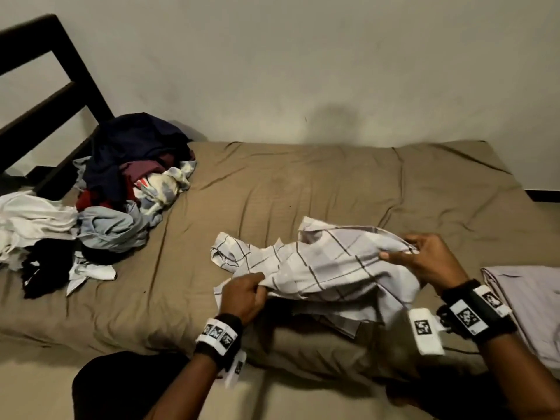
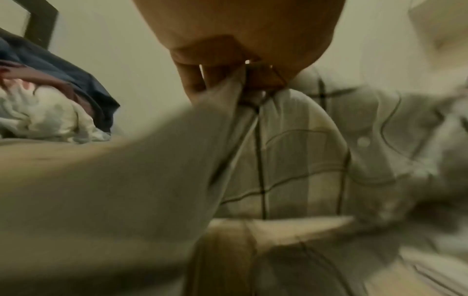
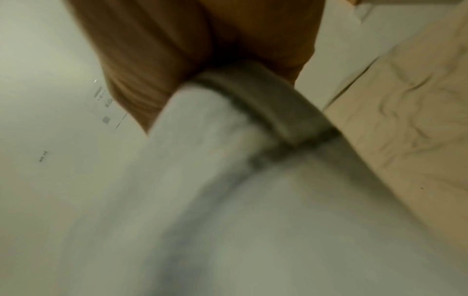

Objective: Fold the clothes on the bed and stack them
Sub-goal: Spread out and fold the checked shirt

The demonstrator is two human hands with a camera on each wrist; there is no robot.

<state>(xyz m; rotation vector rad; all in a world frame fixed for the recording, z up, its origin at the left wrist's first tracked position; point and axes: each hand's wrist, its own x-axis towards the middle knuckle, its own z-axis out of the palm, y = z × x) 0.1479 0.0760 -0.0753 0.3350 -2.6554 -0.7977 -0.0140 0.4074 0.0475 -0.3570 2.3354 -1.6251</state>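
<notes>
white dark-checked shirt, tan bedsheet, navy garment, pale lilac folded cloth

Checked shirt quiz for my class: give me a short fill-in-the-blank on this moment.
1. Both hands grip the ____ shirt.
2. The left hand pinches the shirt's ____ edge.
3. The unfolded pile lies by the dark ____.
4. A folded garment lies beside the ____ hand.

Missing words: checked; near; headboard; right
</notes>
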